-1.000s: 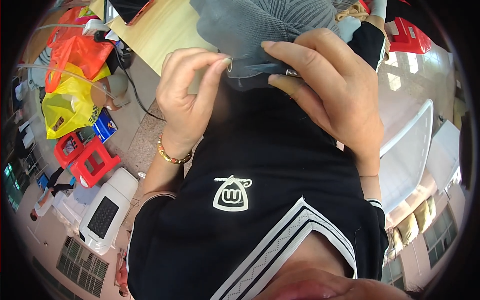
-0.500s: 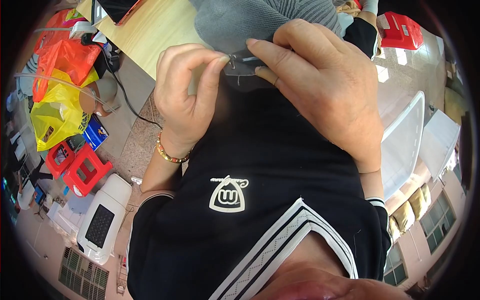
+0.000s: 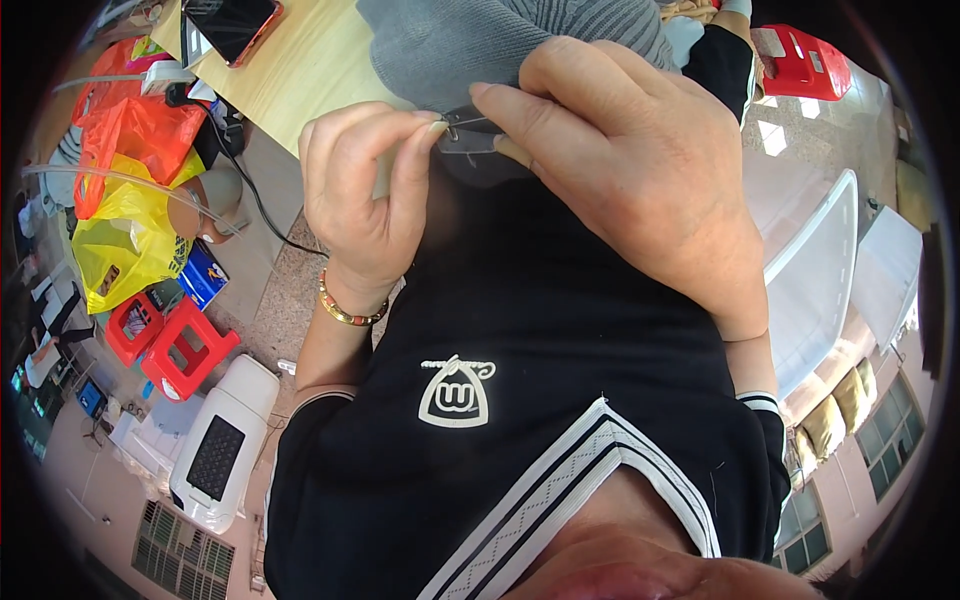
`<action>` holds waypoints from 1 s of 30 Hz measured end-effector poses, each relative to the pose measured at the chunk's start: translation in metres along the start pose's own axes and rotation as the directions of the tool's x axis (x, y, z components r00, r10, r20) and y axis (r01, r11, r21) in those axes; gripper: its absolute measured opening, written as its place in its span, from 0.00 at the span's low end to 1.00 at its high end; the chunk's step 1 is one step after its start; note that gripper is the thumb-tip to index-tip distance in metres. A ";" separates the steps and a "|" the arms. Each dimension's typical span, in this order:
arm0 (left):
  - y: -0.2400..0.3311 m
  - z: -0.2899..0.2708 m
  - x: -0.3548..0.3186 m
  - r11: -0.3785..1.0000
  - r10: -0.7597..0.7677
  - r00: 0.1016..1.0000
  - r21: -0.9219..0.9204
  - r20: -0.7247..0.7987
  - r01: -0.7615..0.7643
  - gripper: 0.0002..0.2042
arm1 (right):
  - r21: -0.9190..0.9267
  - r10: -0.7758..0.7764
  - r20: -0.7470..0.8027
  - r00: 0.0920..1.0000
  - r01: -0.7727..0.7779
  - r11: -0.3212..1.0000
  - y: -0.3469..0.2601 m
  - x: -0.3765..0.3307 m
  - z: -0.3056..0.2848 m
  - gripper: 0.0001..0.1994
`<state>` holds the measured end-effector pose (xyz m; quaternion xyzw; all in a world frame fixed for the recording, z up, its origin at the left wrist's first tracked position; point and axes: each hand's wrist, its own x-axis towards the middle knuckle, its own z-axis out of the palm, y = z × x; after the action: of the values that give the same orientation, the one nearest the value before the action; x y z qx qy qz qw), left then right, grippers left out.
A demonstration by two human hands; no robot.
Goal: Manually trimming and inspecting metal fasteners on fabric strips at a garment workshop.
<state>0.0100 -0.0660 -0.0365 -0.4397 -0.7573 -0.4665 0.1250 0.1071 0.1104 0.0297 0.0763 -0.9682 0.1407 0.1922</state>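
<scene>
Before my chest, my left hand (image 3: 362, 195) pinches a small shiny metal loop or hook (image 3: 452, 131) between thumb and forefinger. Close on its right, my right hand (image 3: 640, 165) is closed with thumb and forefinger together on a thin, light rod-like piece (image 3: 472, 121) that reaches the metal bit. Just below, a clear, see-through edge (image 3: 466, 151) with a short thread-like strand runs into the right fingertips; its kind is too small to tell. Grey ribbed knit fabric (image 3: 440, 55) lies beyond the fingers on the wooden table (image 3: 290, 90).
A dark phone with a red edge (image 3: 235, 30) lies on the table. To the left are a yellow plastic bag (image 3: 125, 235), red stools (image 3: 190, 350), a black cable (image 3: 250, 190) and a white bin-like appliance (image 3: 225, 440). At right stand a translucent plastic panel (image 3: 815, 285) and another red stool (image 3: 800, 62).
Both hands have shifted slightly left and a little lower in view, still pinching. More of the thin rod now shows between the fingertips. The surroundings shift slightly in view.
</scene>
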 end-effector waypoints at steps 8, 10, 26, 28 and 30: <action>0.000 0.000 0.000 0.999 0.028 0.999 0.035 0.034 -0.029 0.05 | -0.050 -0.007 0.058 0.998 0.010 0.999 0.002 -0.001 -0.003 0.16; 0.002 -0.001 0.001 1.000 -0.003 0.999 0.022 0.036 0.002 0.05 | 0.074 0.009 -0.016 1.000 -0.008 0.997 0.008 -0.004 -0.001 0.14; 0.015 0.029 0.018 0.982 0.188 0.979 -0.009 0.082 -0.188 0.21 | 0.417 0.299 -0.215 0.930 -0.190 0.889 0.042 -0.059 -0.016 0.19; 0.018 0.031 0.020 0.981 0.187 0.978 0.035 0.097 -0.191 0.20 | 0.435 0.326 -0.189 0.926 -0.219 0.873 0.040 -0.061 -0.015 0.19; 0.020 0.032 0.022 0.974 0.202 0.976 0.088 0.077 -0.209 0.19 | 0.432 0.333 -0.192 0.923 -0.225 0.874 0.038 -0.060 -0.017 0.19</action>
<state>0.0196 -0.0247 -0.0288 -0.5246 -0.7329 -0.3992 0.1678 0.1606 0.1570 0.0116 -0.0467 -0.8855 0.3715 0.2751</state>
